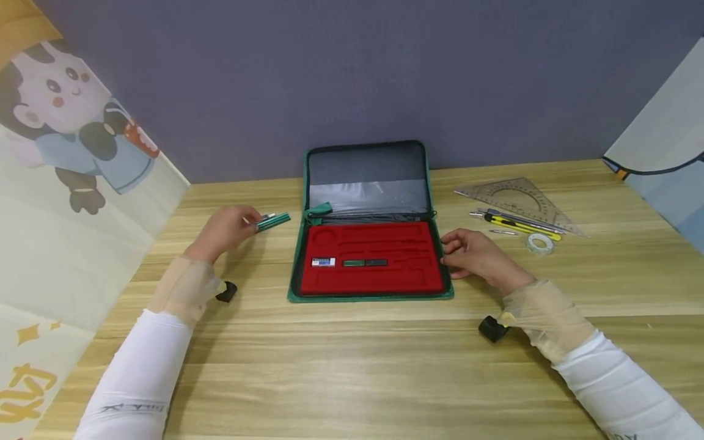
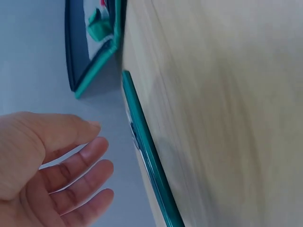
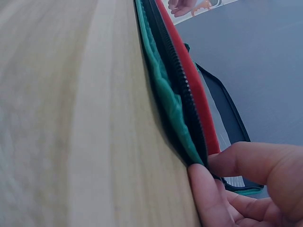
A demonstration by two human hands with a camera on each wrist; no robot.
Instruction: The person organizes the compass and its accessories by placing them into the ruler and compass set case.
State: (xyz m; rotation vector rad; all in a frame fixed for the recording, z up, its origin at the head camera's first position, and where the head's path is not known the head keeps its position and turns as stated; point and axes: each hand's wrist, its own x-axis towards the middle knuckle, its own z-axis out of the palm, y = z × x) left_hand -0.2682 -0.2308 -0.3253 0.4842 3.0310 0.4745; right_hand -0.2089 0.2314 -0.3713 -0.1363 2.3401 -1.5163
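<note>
A green zip case point(image 1: 371, 298) lies unfolded on the table, its red moulded tray point(image 1: 379, 282) showing. In the tray sit a white and blue eraser point(image 1: 323, 262) and a small green and black piece point(image 1: 365, 263). My right hand point(image 1: 478, 255) pinches the case's right edge between thumb and fingers, close to the zip point(image 3: 182, 78). To the left of the case, green pencils point(image 1: 273, 222) lie on the wood beside my left hand point(image 1: 227, 231). In the left wrist view its fingers are loosely bent, apart from a green pencil point(image 2: 150, 153), holding nothing.
On the right lie a clear set square point(image 1: 517, 198), a yellow cutter point(image 1: 517, 225), a compass point(image 1: 484, 212), a small metal piece point(image 1: 503, 231) and a tape roll point(image 1: 540, 244). Behind the table rises a grey wall point(image 1: 368, 73); a cartoon-printed panel point(image 1: 49, 244) borders the left.
</note>
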